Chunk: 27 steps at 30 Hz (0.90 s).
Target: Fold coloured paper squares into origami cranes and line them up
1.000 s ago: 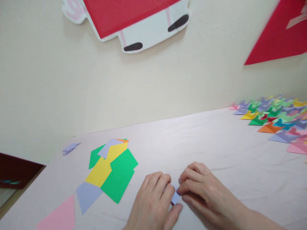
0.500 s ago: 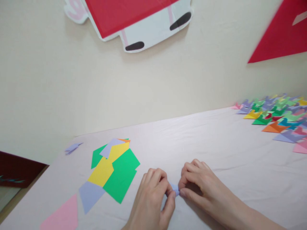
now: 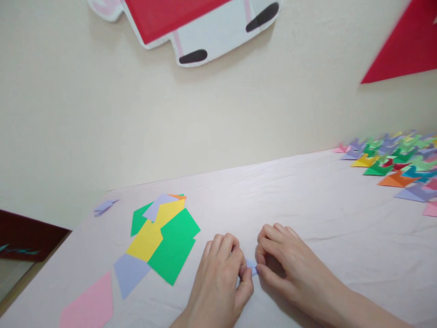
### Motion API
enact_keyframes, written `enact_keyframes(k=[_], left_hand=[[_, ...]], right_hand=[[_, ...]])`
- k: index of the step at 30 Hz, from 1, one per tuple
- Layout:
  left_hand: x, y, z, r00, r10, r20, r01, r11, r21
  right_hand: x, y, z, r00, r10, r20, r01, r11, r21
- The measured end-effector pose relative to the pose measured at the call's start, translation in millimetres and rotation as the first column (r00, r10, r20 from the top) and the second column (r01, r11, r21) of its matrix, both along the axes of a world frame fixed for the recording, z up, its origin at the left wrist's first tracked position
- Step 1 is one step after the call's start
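Observation:
A small piece of folded light-blue paper (image 3: 251,265) lies low over the cloth-covered table, between my two hands and mostly hidden by them. My left hand (image 3: 221,269) has its fingers curled, with thumb and forefinger pinching the paper's left side. From the right, my right hand (image 3: 287,262) pinches the tip of the same paper between thumb and forefinger. To the left of my hands lie flat paper pieces: green (image 3: 174,259), yellow (image 3: 146,239), lavender (image 3: 131,275) and pink (image 3: 90,305).
Rows of small folded paper figures (image 3: 398,178) in many colours stand at the right back. A folded lavender piece (image 3: 105,207) lies near the table's left edge. Behind the table (image 3: 327,191) rises a pale wall (image 3: 205,123) with red and white decorations.
My left thumb and fingers have shifted slightly along the folded paper, while my right hand keeps its pinch. The whole view has tilted a little.

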State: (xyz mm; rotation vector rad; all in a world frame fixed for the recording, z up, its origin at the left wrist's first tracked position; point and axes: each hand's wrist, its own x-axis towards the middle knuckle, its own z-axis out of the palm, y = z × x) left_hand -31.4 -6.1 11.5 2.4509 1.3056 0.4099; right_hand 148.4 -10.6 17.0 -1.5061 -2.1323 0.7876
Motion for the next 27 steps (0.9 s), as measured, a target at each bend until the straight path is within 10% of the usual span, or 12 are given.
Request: enact_keyframes(k=[27], left_hand=[[1, -4, -1.4, 0.997, 0.041, -0.062, -0.047, 0.995, -0.09]], right_hand=[[-15, -5, 0.6, 0.998, -0.059, -0.035, 0.058, 0.998, -0.031]])
